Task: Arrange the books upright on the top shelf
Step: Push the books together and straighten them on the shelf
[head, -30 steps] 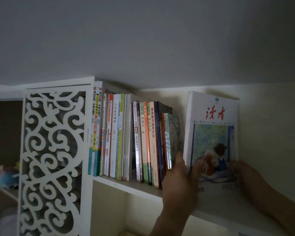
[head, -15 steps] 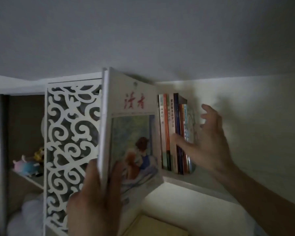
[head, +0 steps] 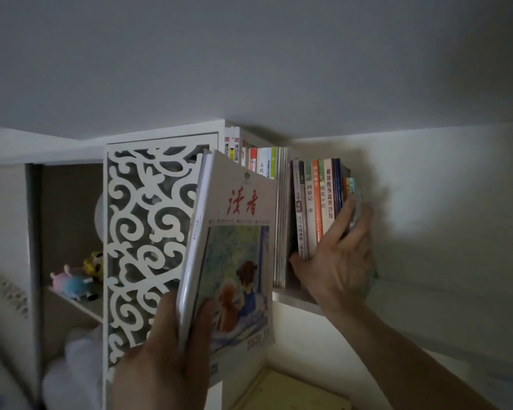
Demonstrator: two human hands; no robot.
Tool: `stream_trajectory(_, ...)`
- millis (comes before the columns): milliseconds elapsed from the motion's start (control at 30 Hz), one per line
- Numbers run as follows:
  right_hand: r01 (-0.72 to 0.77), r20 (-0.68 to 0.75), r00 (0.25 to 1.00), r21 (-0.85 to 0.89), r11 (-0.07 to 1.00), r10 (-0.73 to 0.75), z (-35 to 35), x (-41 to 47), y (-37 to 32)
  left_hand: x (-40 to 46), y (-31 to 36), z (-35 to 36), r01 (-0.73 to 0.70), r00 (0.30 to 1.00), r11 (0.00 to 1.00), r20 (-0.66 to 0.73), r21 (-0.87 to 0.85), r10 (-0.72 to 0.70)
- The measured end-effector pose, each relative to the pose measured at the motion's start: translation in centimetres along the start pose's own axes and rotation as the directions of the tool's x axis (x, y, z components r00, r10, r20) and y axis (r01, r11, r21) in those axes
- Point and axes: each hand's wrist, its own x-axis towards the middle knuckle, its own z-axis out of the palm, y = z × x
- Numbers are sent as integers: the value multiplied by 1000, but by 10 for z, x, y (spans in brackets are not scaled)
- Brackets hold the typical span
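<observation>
Head camera looks up at the top shelf just beneath the ceiling, and both hands are busy. Over on the left, the left hand grips a stack of white magazines by its lower corner, thumb curled over the front cover and fingers wrapped behind the spine edge. That stack is tilted, top leaning to the right, held in the air in front of the shelf and not resting on it; the cover carries red characters above a painted scene of a child and a small animal. It hides part of the books behind it.

On the shelf itself, a row of upright books runs from the carved white side panel toward the right (spines in white, green, orange and dark blue, most lettering too dim to read). Right hand now: the right hand wraps the right-hand end of that row, thumb hooked on the left of several spines down low, fingers curled round the outermost thin books on the right, clasping the group between them.

Behind the scrollwork panel, a lower shelf on the left holds a couple of soft toys, one pink and blue, one yellow. Below the top shelf, a yellowish flat item lies at the bottom edge of view; I cannot tell what it is.
</observation>
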Motion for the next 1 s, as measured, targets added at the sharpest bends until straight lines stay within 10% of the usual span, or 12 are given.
stream_trajectory(433,-50,-128,989,154,987,70,-39,12,58,13,28,49,-21,994,989,-111,-149,5)
stream_trajectory(1000,-184,-232,948,165,969,219,-92,11,105,55,75,197,220,968,974,140,-59,-211)
